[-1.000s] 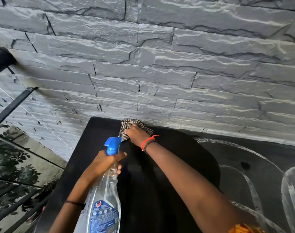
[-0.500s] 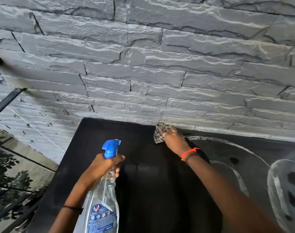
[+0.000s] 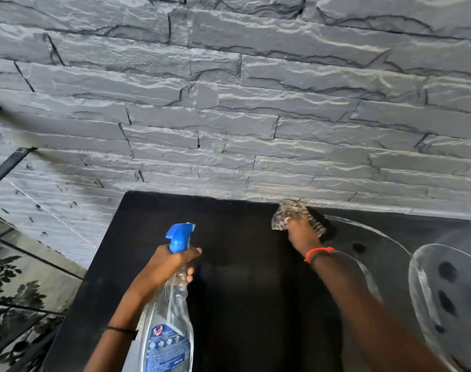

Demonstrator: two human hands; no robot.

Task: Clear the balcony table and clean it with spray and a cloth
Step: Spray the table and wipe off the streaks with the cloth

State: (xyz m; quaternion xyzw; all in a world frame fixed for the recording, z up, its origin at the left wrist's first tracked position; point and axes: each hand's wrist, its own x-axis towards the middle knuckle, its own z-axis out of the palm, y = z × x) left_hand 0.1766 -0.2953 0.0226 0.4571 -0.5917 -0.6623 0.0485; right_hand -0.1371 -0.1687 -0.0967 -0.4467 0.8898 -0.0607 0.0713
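Observation:
A black table [image 3: 237, 264] stands against a grey stone wall. My left hand [image 3: 164, 267] grips the neck of a clear spray bottle [image 3: 170, 328] with a blue trigger head and blue label, held above the table's near left part. My right hand [image 3: 300, 232] presses a checked cloth [image 3: 281, 217] flat onto the table's far edge, right by the wall. An orange band circles that wrist. Most of the cloth is under my fingers.
The grey stone wall [image 3: 229, 116] rises directly behind the table. A clear plastic chair [image 3: 441, 291] with dark holes sits at the right. At the left are a black railing [image 3: 8, 163] and glass with leaf reflections.
My right hand has slid the cloth to the right along the table's far edge, from the left-middle to the right of centre. The left hand keeps the bottle in much the same place.

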